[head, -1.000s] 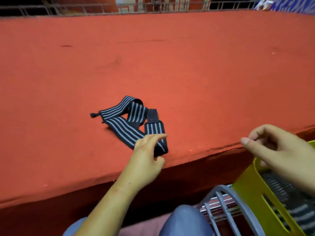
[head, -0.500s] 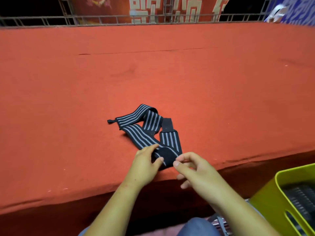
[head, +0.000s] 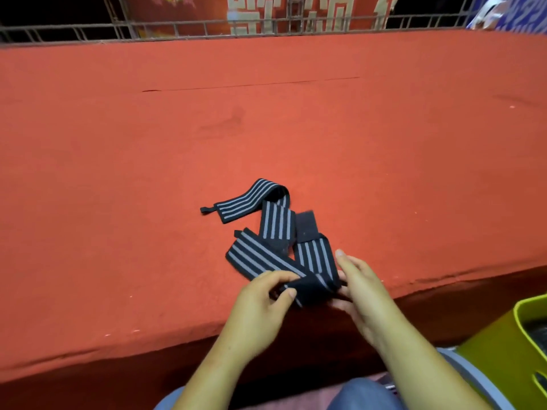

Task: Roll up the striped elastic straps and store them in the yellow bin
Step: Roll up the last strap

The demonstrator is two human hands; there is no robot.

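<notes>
A black strap [head: 275, 223] with grey stripes lies loosely folded on a red table [head: 266, 128], near its front edge, zigzagging from a small tab at the far left toward the near right. Its near end is lifted off the cloth between two hands. The left hand [head: 260, 306] pinches that end, thumb on top and fingers curled under the dark fold. The right hand [head: 364, 291] presses against the same end from the right, fingers extended along its edge and palm turned inward, so both hands hold the strap. A yellow bin [head: 503, 341] stands below the table edge at the near right, well apart from the strap; something dark and striped shows inside it, too blurred to identify.
</notes>
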